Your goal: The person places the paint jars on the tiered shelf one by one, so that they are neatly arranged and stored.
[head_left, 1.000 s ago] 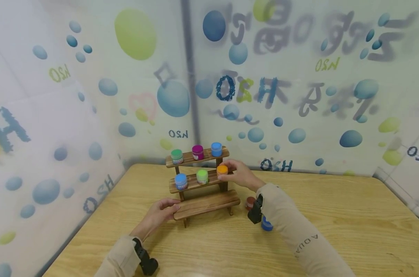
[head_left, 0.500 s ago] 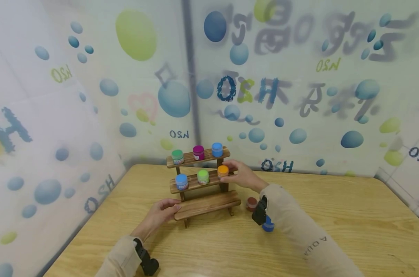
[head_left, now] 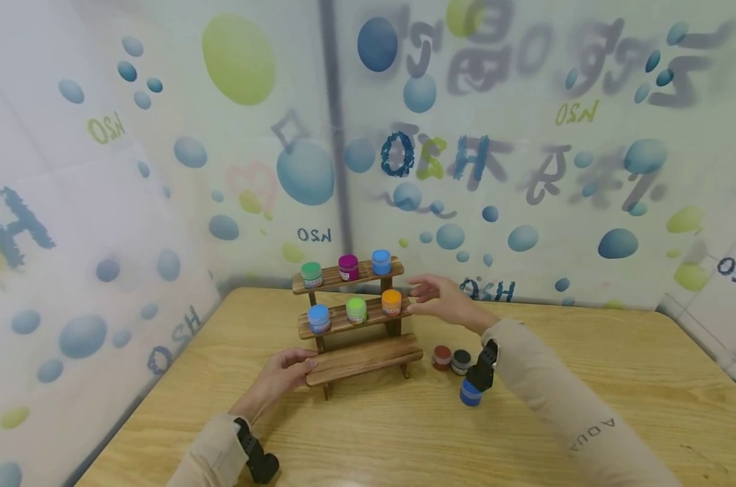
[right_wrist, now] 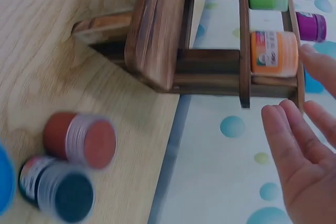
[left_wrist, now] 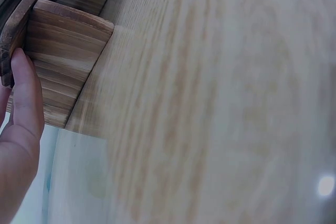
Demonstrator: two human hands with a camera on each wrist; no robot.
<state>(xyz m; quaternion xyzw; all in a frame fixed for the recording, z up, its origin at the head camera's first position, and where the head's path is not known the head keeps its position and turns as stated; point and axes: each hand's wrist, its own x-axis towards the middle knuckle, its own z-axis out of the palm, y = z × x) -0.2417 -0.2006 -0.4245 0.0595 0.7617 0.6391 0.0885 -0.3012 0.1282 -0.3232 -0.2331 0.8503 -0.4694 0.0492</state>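
Observation:
A three-tier wooden display stand (head_left: 362, 362) stands on the table. My left hand (head_left: 279, 374) holds the left end of its lowest board; in the left wrist view fingers (left_wrist: 26, 95) touch the board's end. On the middle tier sit a light blue paint jar (head_left: 318, 319), a lime green paint jar (head_left: 356, 310) and an orange paint jar (head_left: 391, 303). My right hand (head_left: 447, 302) is just right of the orange jar, apart from it, fingers extended and holding nothing. The top tier bears a green jar (head_left: 311, 274), a purple jar (head_left: 348, 268) and a blue jar (head_left: 381, 262).
On the table right of the stand are a reddish-brown jar (head_left: 442, 358), a black jar (head_left: 461, 362) and a dark blue jar (head_left: 470, 392), partly behind the right wrist camera. A patterned curtain (head_left: 526, 203) hangs behind the table (head_left: 557, 379).
My right hand has let go of the orange jar and drawn back to the right, leaving it on the middle tier. The black jar has come into sight. My left hand stays put.

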